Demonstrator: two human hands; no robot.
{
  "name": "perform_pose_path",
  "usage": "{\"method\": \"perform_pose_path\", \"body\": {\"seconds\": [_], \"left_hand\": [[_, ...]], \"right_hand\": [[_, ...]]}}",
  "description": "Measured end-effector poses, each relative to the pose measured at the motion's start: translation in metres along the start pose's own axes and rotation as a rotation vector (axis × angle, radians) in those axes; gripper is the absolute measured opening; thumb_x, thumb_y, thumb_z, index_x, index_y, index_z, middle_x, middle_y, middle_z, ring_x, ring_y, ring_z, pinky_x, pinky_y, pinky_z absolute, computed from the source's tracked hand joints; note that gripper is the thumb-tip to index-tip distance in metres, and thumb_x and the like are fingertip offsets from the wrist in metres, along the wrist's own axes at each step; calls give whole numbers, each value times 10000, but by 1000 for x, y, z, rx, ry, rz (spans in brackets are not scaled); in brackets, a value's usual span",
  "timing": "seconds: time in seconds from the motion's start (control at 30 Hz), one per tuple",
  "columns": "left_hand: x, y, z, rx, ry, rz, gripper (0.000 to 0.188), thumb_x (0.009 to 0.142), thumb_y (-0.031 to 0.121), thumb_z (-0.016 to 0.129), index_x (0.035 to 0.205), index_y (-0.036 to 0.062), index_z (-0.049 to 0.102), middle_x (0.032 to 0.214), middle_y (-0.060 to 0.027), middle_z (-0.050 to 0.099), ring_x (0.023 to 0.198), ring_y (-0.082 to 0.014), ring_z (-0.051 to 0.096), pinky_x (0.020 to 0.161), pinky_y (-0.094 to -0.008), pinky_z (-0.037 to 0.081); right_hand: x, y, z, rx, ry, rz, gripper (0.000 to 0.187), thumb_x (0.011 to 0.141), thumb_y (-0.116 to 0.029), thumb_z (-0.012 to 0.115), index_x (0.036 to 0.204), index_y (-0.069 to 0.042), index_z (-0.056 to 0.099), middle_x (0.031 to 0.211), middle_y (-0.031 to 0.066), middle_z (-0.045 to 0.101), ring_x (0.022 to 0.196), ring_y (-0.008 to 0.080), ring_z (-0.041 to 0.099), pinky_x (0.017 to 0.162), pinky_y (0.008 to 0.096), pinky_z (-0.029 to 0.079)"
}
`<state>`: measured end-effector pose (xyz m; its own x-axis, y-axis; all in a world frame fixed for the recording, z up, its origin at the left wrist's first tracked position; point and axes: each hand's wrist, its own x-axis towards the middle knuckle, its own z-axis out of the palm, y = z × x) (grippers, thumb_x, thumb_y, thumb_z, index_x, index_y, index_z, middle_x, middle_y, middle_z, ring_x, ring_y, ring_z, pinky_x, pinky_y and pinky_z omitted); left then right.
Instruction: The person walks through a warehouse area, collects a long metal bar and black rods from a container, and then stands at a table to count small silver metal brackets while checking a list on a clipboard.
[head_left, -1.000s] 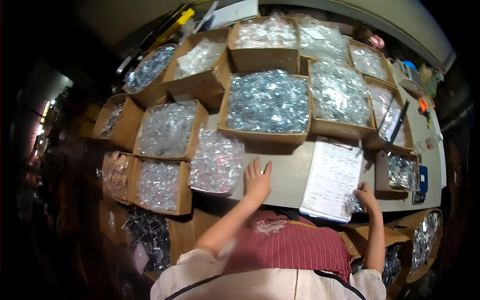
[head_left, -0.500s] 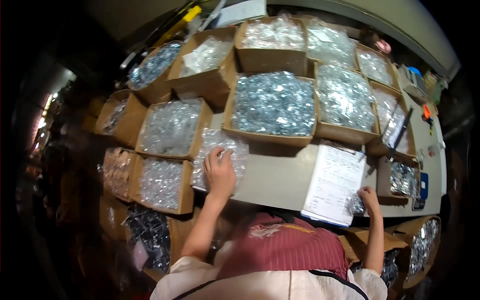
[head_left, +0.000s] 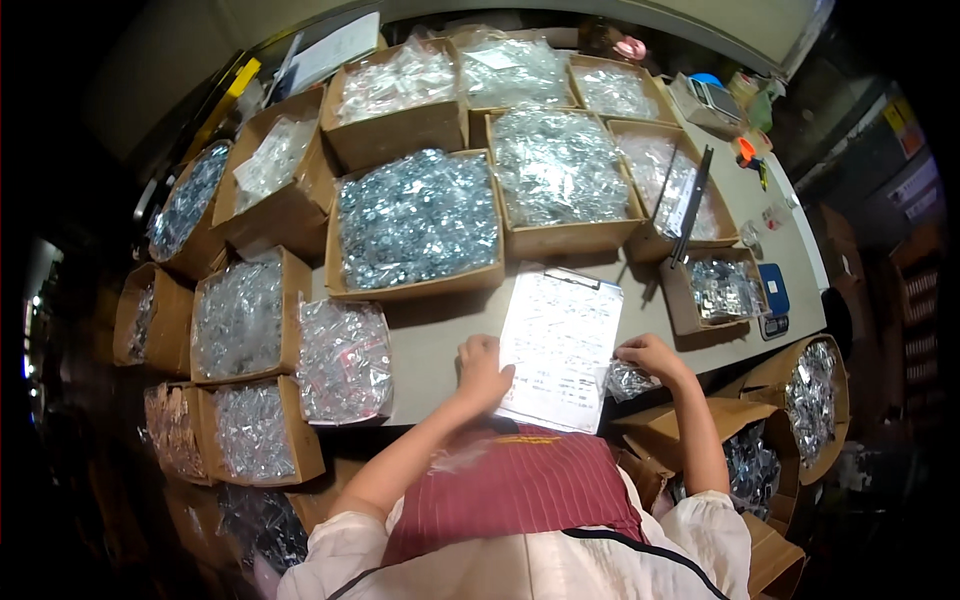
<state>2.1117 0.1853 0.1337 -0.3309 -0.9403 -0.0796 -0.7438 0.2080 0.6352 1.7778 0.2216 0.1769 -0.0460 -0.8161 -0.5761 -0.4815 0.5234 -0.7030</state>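
Observation:
My left hand (head_left: pixel 485 373) is at the left edge of a clipboard (head_left: pixel 597 282), fingers curled and the thumb over the paper's margin. Handwritten sheets (head_left: pixel 553 345) lie clamped on the board, which rests at the table's front edge. To the right of the board, my right hand (head_left: pixel 652 358) pinches a small clear bag of shiny metal parts (head_left: pixel 630 380). The bag hangs just beyond the sheet's lower right side. Left of my left hand stands a box of clear bags with red bits (head_left: pixel 345 362).
Cardboard boxes of bagged metal parts (head_left: pixel 415 222) fill the table's back and left. Dark metal bars (head_left: pixel 692 205) lean across a box at right. A small parts box (head_left: pixel 722 288), a blue device (head_left: pixel 773 290) and an orange item (head_left: pixel 746 152) lie right. More boxes (head_left: pixel 812 405) stand below the edge.
The view has swung to the right. My left hand has left the bagged parts on the left and come to the clipboard's left edge. My right hand still holds the small bag.

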Motion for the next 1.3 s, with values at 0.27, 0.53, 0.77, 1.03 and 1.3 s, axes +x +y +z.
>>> {"method": "perform_pose_path", "body": {"seconds": [0.27,0.53,0.77,1.03,1.3], "left_hand": [[29,26,2,-507,-276,-178,429,720,97,668,1088,-119,617,1016,-236,684,868,-282,686,743,-353,542],[46,30,-12,-847,-212,-415,506,822,237,731,1145,-121,579,1059,-213,659,1033,-248,623,870,-360,509],[52,37,-14,-984,-553,-379,525,904,216,684,1296,-72,484,1109,-137,648,1018,-200,617,890,-301,488],[27,47,-3,-1153,-282,-166,383,921,44,605,1284,-34,511,1139,-140,649,995,-177,634,867,-299,512],[30,33,-36,-1409,129,-129,283,884,5,596,1163,-30,559,1094,-122,660,967,-175,635,887,-297,494]], "right_hand": [[10,24,-12,140,-7,60,224,845,-131,659,942,62,721,680,37,632,516,101,498,474,261,380],[5,20,-23,52,39,44,259,807,-162,670,878,84,712,700,74,656,574,149,573,551,301,457],[19,42,-28,78,-1,55,260,827,-196,672,886,54,708,652,52,613,459,111,481,409,299,358],[2,12,-18,275,-113,101,375,947,-349,623,1055,7,663,788,5,608,667,91,516,583,258,412],[3,-2,-16,239,-105,-88,341,930,-298,663,1084,7,671,947,35,669,842,114,588,777,277,480]]}}
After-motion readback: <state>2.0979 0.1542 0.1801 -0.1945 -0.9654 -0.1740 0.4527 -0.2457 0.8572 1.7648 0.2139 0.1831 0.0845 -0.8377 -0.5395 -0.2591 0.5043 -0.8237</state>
